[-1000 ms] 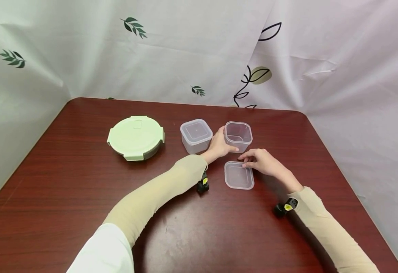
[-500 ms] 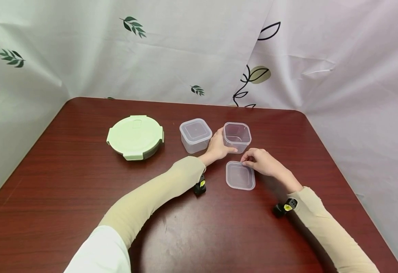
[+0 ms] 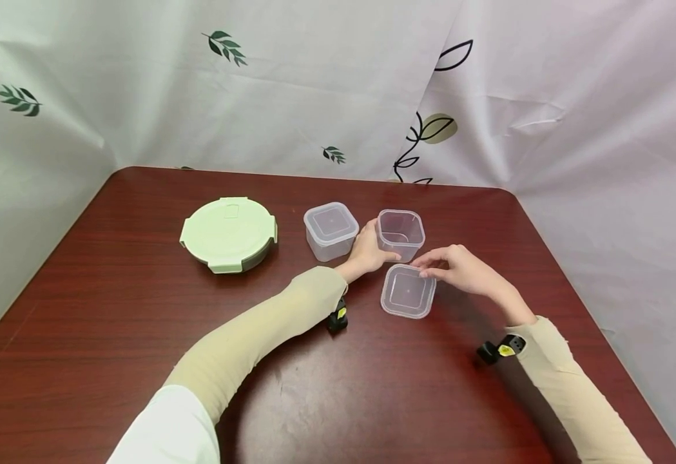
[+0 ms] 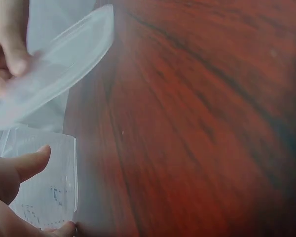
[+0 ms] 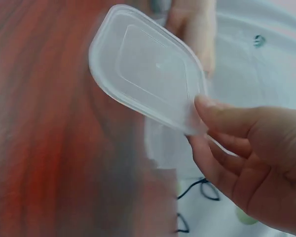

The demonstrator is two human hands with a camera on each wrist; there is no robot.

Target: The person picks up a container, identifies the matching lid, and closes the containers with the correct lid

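My left hand [image 3: 366,250] grips a clear square plastic container [image 3: 405,249] that has no lid on it, near the back of the table. In the left wrist view, the thumb lies along one wall of this container [image 4: 59,192] and the fingers go round its lower side. With thumb and fingers, my right hand [image 3: 459,269] pinches a matching clear lid [image 3: 408,292] by its far right corner. The lid [image 5: 143,69] hangs tilted, lifted off the table in the right wrist view, just in front of the container.
A second square container [image 3: 332,232] with its lid on stands left of my left hand. Farther left is a round container with a pale green clip-on lid [image 3: 229,233]. The dark red table [image 3: 326,386] ends at a leaf-patterned white curtain [image 3: 280,96].
My right hand has taken hold of the lid's corner and raised it, tilting the lid up from the table. My left hand and the container have shifted slightly left.
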